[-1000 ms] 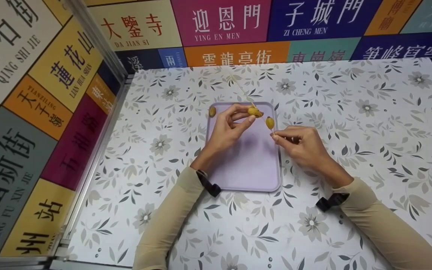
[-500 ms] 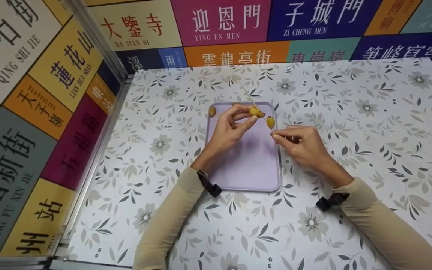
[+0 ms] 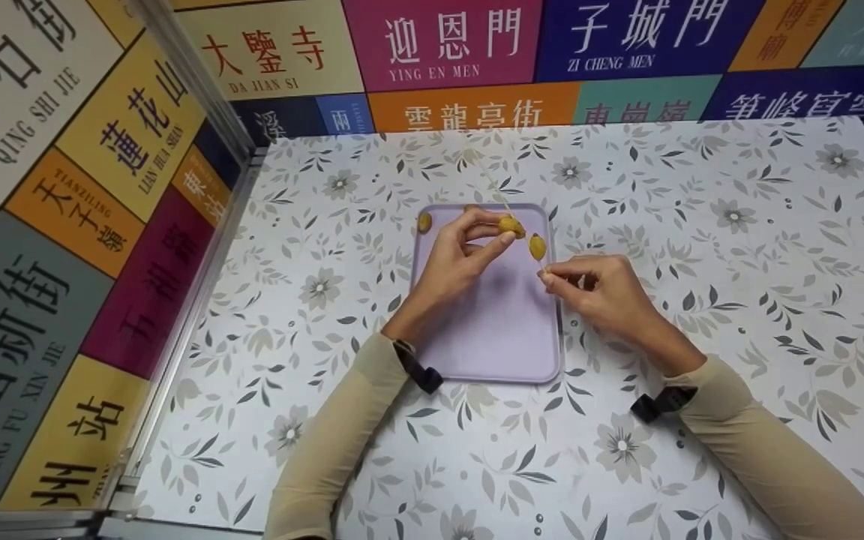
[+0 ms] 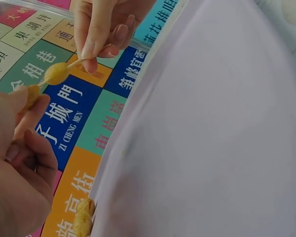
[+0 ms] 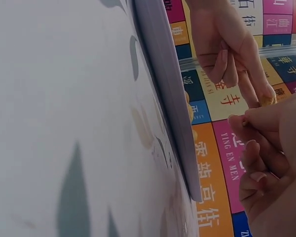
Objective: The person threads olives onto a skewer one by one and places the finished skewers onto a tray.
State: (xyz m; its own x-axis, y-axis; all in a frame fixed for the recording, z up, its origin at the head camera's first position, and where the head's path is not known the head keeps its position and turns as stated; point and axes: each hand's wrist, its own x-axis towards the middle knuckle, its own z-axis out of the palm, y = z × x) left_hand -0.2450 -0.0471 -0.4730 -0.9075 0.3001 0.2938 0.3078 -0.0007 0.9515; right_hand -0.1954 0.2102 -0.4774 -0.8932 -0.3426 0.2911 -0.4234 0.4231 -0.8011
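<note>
In the head view, my left hand pinches a small yellow oval fruit between thumb and fingers, above the far part of a lilac tray. A thin pale skewer sticks out beyond that fruit, away from me. My right hand pinches the skewer's near end by the tray's right rim. Between the hands a second yellow fruit sits on the skewer. The left wrist view shows this threaded fruit with a short length of stick on either side of it.
One more yellow fruit lies at the tray's far left corner, and another shows at its far edge behind the left hand. The tray lies on a table with a floral cover. Lettered panels stand at the back and left.
The right hand has shifted slightly left and toward me, and the threaded fruit has moved slightly left with the skewer. The left hand stays almost in place, still pinching its fruit.
</note>
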